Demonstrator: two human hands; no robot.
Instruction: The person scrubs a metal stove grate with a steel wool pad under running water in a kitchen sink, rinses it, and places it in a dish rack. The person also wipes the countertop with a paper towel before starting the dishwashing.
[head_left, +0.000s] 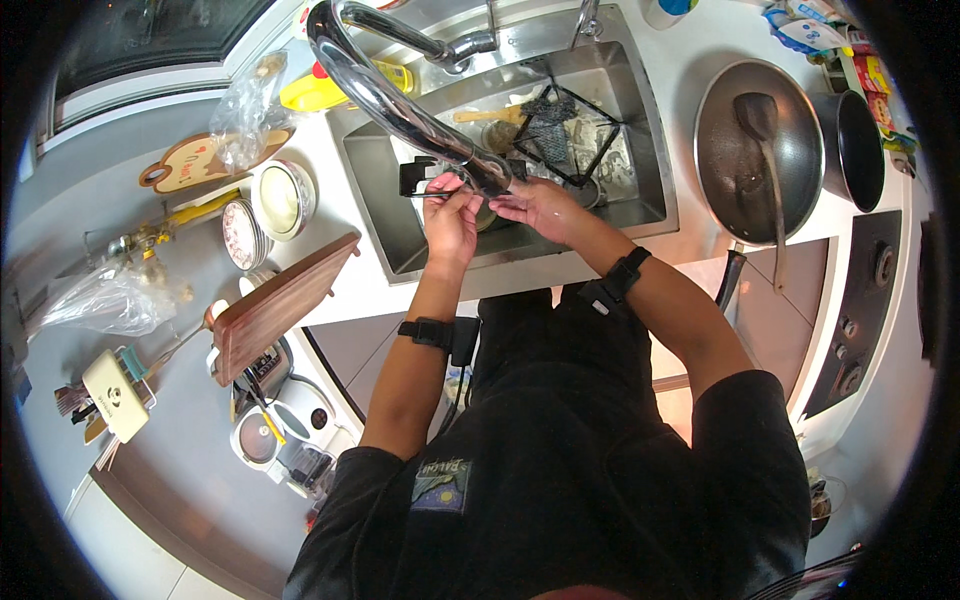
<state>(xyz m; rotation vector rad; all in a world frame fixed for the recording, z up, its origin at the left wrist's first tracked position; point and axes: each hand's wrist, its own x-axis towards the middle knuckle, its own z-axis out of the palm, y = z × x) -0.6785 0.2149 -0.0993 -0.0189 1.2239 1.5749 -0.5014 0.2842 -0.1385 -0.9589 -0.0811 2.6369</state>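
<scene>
My left hand grips a black metal pan support over the left part of the stainless-steel sink. Just right of it, my right hand is under the outlet of the chrome faucet, fingers pointing left. The faucet hides part of that hand, so I cannot tell whether it also holds the pan support. Deeper in the basin lies a second black metal frame, with a dark mesh scrubbing cloth across it. A wooden-handled brush rests behind the faucet.
Right of the sink, a wok holding a spatula stands beside a dark pot and a gas hob. On the left are stacked bowls, a wooden cutting board and a yellow bottle.
</scene>
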